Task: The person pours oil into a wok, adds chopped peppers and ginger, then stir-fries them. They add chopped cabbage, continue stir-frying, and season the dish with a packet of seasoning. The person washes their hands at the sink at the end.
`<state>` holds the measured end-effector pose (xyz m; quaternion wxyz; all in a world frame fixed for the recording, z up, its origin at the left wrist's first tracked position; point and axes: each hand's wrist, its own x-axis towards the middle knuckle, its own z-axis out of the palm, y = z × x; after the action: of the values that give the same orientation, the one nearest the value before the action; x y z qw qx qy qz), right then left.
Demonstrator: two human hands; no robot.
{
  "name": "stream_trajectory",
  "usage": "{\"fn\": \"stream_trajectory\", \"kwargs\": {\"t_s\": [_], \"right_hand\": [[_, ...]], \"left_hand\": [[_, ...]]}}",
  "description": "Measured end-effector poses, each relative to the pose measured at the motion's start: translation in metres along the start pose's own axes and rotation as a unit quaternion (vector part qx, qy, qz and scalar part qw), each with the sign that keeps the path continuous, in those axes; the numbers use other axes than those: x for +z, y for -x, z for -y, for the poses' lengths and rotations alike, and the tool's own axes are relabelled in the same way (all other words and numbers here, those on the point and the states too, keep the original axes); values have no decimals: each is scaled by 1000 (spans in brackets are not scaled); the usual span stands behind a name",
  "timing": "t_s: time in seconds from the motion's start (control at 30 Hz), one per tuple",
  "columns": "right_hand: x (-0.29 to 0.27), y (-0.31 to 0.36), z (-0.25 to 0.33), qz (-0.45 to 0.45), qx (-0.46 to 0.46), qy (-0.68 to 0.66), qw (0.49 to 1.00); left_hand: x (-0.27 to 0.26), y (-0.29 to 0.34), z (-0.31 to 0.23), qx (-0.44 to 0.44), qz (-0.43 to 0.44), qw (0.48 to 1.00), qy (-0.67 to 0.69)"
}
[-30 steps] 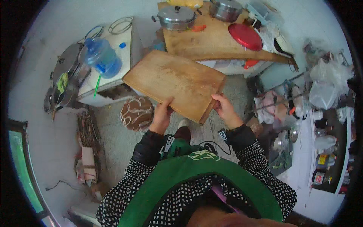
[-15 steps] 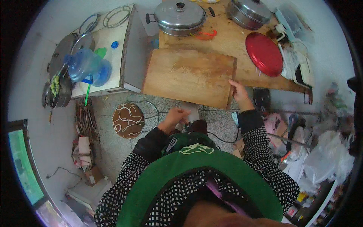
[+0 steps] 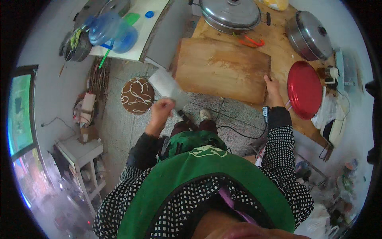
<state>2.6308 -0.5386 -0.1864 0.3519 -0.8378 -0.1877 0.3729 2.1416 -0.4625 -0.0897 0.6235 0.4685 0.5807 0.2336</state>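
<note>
A large wooden cutting board (image 3: 223,69) lies at the near edge of the wooden table, its front edge reaching out over the floor. My right hand (image 3: 273,89) is closed on the board's right edge, with the thumb on top. Off the board's near left corner, my left hand (image 3: 162,108) has its fingers pinched on a pale, flat, rectangular sheet (image 3: 169,85). Motion blurs this sheet, so its material is unclear. It hangs over the floor, between the board and a round stool (image 3: 137,95) with a brown patterned seat.
On the table (image 3: 274,44) stand a lidded steel pan (image 3: 230,16), a lidded pot (image 3: 308,36) and a red round tray (image 3: 305,90). Orange-red scissor-like handles (image 3: 251,41) lie behind the board. A blue water jug (image 3: 113,32) rests on the left counter. A black cable (image 3: 242,133) crosses the floor.
My left hand has moved left and away from my body, swinging the pale sheet out toward the stool. The whole view has shifted. My right hand keeps its grip on the board.
</note>
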Motion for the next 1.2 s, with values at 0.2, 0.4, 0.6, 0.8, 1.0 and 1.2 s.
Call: {"fn": "stream_trajectory", "kwargs": {"t_s": [0.2, 0.4, 0.6, 0.8, 1.0, 1.2], "right_hand": [[2, 9, -6, -71, -118, 128, 982], [-11, 29, -4, -130, -203, 82, 967], [23, 90, 39, -196, -271, -28, 942], [231, 239, 137, 81, -261, -104, 956], [506, 372, 241, 397, -248, -133, 874], [684, 400, 367, 261, -550, 15, 793]], "left_hand": [[116, -95, -4, -9, 31, 994, 104], [176, -133, -26, 8, 11, 992, 122], [145, -108, -56, 162, 79, 962, -208], [-74, -83, -40, 223, 89, 960, -146], [-397, -9, 34, 148, -131, 969, -146], [-634, 29, 6, 164, -292, 900, -278]]}}
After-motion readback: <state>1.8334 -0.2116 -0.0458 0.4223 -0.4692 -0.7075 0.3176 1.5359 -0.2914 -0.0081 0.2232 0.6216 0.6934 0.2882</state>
